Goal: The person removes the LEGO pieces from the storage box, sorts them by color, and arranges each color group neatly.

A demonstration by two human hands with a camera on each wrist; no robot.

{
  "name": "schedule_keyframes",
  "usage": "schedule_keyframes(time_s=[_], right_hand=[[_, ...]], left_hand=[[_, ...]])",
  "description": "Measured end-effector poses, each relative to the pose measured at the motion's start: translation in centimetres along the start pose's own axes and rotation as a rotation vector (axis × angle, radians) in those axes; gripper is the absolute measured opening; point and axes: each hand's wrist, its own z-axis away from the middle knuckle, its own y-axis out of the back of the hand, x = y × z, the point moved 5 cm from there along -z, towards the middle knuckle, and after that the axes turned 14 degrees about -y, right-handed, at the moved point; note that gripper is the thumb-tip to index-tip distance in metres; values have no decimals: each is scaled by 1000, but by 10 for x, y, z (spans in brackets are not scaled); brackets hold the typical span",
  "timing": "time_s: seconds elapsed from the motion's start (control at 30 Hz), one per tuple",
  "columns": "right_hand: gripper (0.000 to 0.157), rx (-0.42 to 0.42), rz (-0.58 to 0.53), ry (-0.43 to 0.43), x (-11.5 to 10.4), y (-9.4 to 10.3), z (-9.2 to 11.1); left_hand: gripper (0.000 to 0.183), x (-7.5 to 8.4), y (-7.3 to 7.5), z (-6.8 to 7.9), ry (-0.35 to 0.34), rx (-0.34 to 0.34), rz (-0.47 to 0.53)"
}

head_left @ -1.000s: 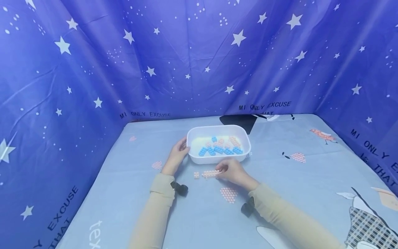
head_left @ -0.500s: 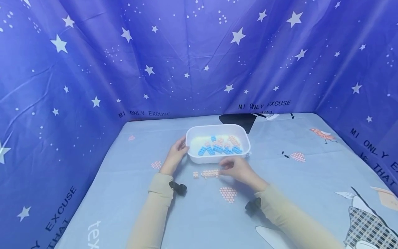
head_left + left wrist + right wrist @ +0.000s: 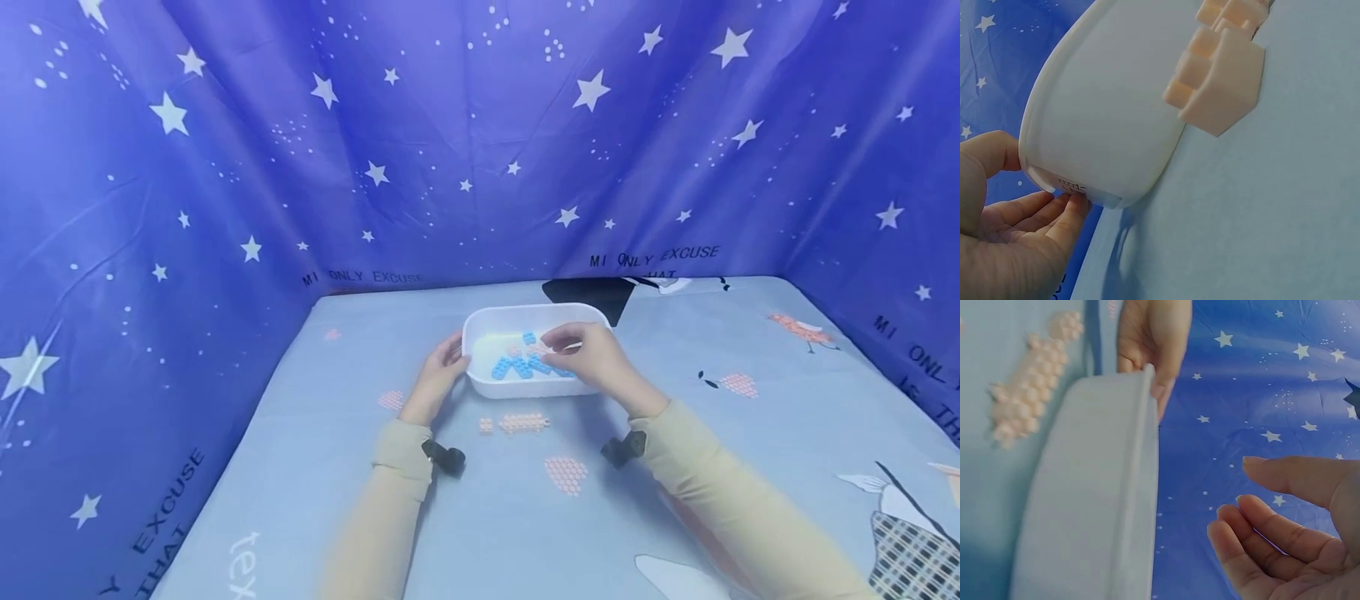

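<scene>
A white plastic box (image 3: 517, 389) holds several blue building bricks (image 3: 501, 367) and some pale pink ones. My left hand (image 3: 437, 379) grips its left end: in the left wrist view the thumb lies at the rim, with the fingers at the labelled end wall (image 3: 1104, 192). Over the right part of the box is my right hand (image 3: 596, 358), which hides some of the bricks. Its thumb and fingers (image 3: 1235, 553) stand apart in the right wrist view, with nothing between them. Before the box lie a long studded pink brick assembly (image 3: 525, 423) and a small pink brick (image 3: 486, 426).
A patterned grey-blue cloth (image 3: 480, 517) covers the table. Blue star-printed curtains (image 3: 465, 225) rise behind and at both sides. Dark wrist cameras (image 3: 444, 458) stick out from the cuffs.
My right hand has let go of the long pink brick assembly and moved up and forward over the box. My left hand keeps its grip on the box. The head view has shifted slightly.
</scene>
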Motion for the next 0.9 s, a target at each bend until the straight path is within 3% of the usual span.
schedule_keyframes(time_s=[0.17,0.4,0.7,0.9], right_hand=[[32,-3,6,-35,-4,2,-10],[33,-14,23,-46,-10,-2,-29],[31,-54,62,-116,-2,-8,-52],[32,-87,84,-87,0,-19,-73]], left_hand=[[55,-1,-4,4,3,-5,24],[56,4,2,2,-13,-4,-2],[56,5,0,-1,-8,1,-17],[55,2,0,0,-14,13,-51]])
